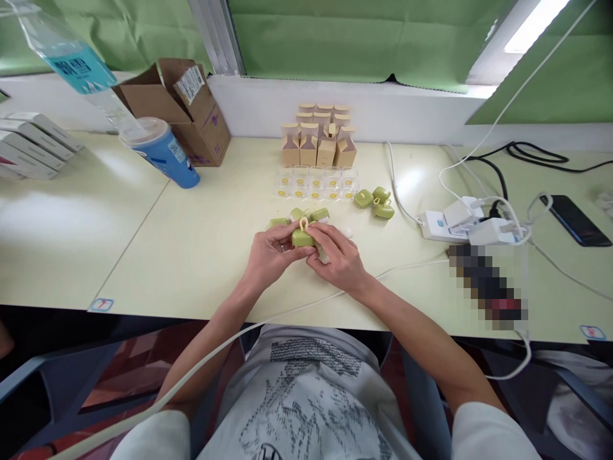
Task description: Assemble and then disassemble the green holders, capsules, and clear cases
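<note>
Both hands meet over the pale table and pinch one small green case with a yellowish loop on top. My left hand grips it from the left, my right hand from the right, fingers curled. More green cases lie just behind the hands, and three others sit to the right. Beyond them is a row of clear packets with yellow marks, then a stack of small tan boxes.
A blue cup and open cardboard box stand at the back left, white boxes at far left. A power strip with chargers, cables and a black phone lie to the right. A water bottle looms at upper left.
</note>
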Demonstrator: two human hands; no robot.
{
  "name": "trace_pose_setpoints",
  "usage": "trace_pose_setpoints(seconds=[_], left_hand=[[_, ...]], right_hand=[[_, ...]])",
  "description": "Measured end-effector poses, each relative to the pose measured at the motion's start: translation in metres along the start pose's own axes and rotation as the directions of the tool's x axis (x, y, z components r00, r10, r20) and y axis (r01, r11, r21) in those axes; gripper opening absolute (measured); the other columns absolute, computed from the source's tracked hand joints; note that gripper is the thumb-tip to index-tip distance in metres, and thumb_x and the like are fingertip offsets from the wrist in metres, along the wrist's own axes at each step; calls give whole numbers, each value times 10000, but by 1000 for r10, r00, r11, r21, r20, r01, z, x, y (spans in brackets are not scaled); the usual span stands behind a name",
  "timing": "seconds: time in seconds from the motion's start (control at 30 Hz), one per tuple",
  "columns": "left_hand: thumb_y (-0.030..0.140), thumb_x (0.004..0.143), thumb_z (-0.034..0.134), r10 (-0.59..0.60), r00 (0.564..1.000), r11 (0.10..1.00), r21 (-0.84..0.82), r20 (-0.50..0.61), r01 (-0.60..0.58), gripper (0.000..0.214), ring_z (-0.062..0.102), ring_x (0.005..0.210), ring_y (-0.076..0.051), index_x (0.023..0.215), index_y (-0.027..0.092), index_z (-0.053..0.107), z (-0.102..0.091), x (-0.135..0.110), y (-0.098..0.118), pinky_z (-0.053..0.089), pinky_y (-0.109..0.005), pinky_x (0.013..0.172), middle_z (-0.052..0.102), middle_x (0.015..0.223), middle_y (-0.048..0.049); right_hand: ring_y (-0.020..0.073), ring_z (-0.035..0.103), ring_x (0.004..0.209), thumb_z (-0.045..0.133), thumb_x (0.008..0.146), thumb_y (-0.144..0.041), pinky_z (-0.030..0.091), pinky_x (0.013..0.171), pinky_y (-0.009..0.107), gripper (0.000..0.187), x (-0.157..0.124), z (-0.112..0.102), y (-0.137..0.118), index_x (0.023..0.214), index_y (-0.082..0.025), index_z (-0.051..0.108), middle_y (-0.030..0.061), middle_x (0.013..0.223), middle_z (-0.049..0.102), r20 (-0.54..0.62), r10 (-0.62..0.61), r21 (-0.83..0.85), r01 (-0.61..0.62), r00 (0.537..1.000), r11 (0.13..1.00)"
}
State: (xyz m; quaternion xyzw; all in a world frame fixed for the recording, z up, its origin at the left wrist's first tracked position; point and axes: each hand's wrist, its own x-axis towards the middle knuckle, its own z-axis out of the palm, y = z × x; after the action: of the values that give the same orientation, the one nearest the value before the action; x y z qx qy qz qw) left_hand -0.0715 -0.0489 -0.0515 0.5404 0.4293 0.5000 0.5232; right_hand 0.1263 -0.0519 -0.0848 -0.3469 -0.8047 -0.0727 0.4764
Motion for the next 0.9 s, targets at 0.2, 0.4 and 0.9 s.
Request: trace_pose_setpoints(seconds=[0.2, 0.4, 0.9], left_hand=[[364, 694, 1079, 138, 989, 985, 92, 59, -143, 543, 722, 994, -214, 1205, 259, 928, -3, 1, 2, 653, -348, 875, 789, 1011, -62], [310, 778, 1000, 181, 981, 976, 112, 70, -188, 513, 725, 1030, -214, 1279, 257, 904, -4, 0, 3, 646, -337, 885, 785, 1070, -75], [353, 852, 876, 131, 990, 862, 488, 50, -139, 727, 815, 1034, -239, 1530, 138, 726, -16, -2, 8, 665, -381, 989, 868, 1272, -119]], right_hand=[[259, 828, 1185, 593, 984, -38, 723, 1032, 396, 540, 3, -1, -5, 1486, -219, 673, 145, 1300, 822, -107, -12, 79, 21, 994, 997], [265, 798, 1189, 601, 1022, -74, 711, 1036, 465, 477, 10, -4, -12, 1424, -303, 715, 108, 1282, 786, -115, 126, 244, -95, 985, 965], [310, 755, 1227, 712, 1107, -477, 694, 984, 491, 399, 19, -26, 21, 1465, -303, 735, 125, 1359, 787, 77, 310, 253, -320, 947, 913]])
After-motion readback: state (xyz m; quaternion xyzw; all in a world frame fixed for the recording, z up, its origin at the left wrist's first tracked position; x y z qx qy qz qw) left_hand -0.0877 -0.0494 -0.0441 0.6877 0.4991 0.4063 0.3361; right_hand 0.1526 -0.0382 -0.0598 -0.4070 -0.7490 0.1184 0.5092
